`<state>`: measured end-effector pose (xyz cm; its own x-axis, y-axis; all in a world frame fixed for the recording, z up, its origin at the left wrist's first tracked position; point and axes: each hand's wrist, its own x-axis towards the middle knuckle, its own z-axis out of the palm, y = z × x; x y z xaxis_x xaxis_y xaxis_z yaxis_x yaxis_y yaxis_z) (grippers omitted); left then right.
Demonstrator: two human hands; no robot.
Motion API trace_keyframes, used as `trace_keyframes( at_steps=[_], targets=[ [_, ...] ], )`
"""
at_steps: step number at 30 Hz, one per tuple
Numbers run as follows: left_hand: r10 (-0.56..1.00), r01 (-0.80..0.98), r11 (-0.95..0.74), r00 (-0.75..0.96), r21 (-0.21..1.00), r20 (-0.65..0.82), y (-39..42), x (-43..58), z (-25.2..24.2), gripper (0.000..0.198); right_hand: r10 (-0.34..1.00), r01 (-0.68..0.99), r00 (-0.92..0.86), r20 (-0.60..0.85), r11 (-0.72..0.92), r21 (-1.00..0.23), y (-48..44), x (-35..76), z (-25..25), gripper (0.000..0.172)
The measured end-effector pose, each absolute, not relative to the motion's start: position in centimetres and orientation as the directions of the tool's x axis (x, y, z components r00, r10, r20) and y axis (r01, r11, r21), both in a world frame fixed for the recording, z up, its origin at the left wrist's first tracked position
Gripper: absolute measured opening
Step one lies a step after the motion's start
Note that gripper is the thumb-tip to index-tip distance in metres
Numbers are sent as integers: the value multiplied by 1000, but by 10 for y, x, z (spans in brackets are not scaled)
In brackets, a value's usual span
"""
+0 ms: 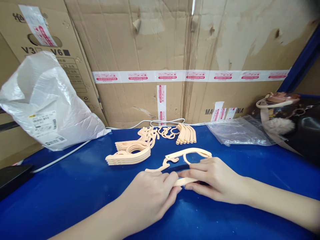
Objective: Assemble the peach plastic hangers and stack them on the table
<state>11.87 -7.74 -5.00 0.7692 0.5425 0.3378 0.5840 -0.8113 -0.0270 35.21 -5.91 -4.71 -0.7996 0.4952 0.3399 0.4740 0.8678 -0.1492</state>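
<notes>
Fingers of the left hand (152, 195) and the right hand (216, 181) close on one peach plastic strip (186, 181). The left thumb and forefinger pinch its left end, and the right fingers curl over its right end. Both hands sit low on the blue table (75, 193).

At twelve o'clock from the fingertips, just beyond them, a peach frame piece (190, 152) with a small hook lies flat on the table. Whether the strip is joined to it I cannot tell, because the fingers cover that spot.

The strip looks thin and springy, so I judge it best handled with short grips close to its ends and the wrists resting on the table. Pressure should be even from both sides so it does not twist or snap away. Keeping the frame piece flat and near should help.

- **Ten o'clock:** a neat stack of like pieces (128, 154) stands near.
- **Twelve o'clock:** loose hook pieces (150, 133) and a bundle of strips (187, 135) lie farther out, before the cardboard wall (150, 43).
- **Far ten o'clock:** a white bag (47, 103) slumps, with a white cable (62, 156) running below it.
- **Two o'clock:** a clear bag (240, 133) lies well apart, with a dark bag with a fluffy charm (277, 126) beyond it.
</notes>
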Motion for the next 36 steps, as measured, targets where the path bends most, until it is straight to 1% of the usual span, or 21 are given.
trace_keyframes(
  at_steps=[3, 5, 7, 8, 12, 16, 19, 21, 23, 26, 31, 34, 36],
  targets=[
    [588, 620, -785, 733, 22, 341, -76, 117, -47, 24, 452, 493, -718, 529, 867, -70, -59, 353, -43, 29],
    [591, 629, -777, 717, 23, 370, -74, 115, -46, 24, 427, 528, -648, 631, 849, -33, -57, 354, -39, 24],
    [583, 633, -774, 709, 7, 396, -73, 114, -46, 23, 435, 572, -601, 670, 820, -20, -54, 356, -36, 18],
    [578, 633, -774, 707, 1, 407, -73, 114, -46, 24, 447, 593, -585, 677, 805, -19, -52, 357, -35, 17],
    [559, 624, -781, 719, -29, 412, -73, 113, -46, 27, 505, 649, -565, 653, 760, -26, -42, 362, -34, 22],
    [492, 587, -801, 757, -117, 431, -72, 113, -45, 26, 553, 648, -600, 578, 759, -54, -33, 367, -37, 23],
    [445, 524, -831, 827, -185, 344, -71, 113, -44, 21, 570, 634, -635, 521, 770, -70, -30, 369, -38, 26],
    [406, 468, -859, 870, -208, 279, -71, 112, -41, 13, 573, 637, -650, 499, 769, -53, -30, 370, -37, 28],
    [386, 429, -886, 892, -176, 233, -71, 111, -37, 6, 576, 649, -658, 485, 761, -24, -30, 371, -36, 29],
    [373, 398, -911, 906, -104, 202, -69, 110, -32, 10, 585, 659, -672, 455, 752, 6, -28, 372, -33, 32],
    [333, 356, -934, 907, -45, 256, -65, 109, -33, 25, 613, 673, -691, 383, 739, 31, -27, 372, -34, 31],
    [329, 355, -934, 902, -44, 280, -65, 109, -36, 24, 617, 680, -692, 375, 732, 50, -27, 371, -36, 29],
    [334, 355, -934, 904, -34, 269, -65, 108, -36, 25, 627, 690, -683, 375, 723, 49, -26, 370, -38, 28]
  ],
)
